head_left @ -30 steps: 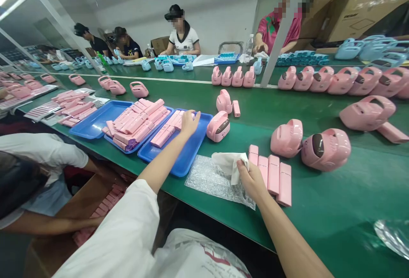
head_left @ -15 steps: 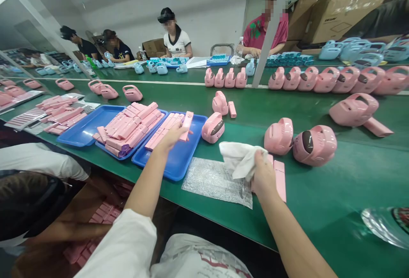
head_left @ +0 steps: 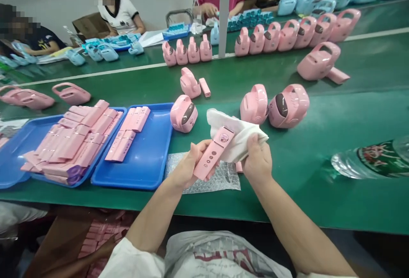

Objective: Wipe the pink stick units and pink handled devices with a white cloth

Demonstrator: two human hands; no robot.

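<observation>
the left hand point(head_left: 185, 168) grips the pink printed bar point(head_left: 209, 160) near its lower end, likely to leave the upper printed face exposed. the right hand point(head_left: 259, 163) pinches the white cloth point(head_left: 243, 139) beside it, above the bubble wrap point(head_left: 225, 180).

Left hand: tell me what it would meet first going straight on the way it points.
Likely the white cloth in the right hand, overlapped in view by the held pink piece; depth is unclear.
</observation>
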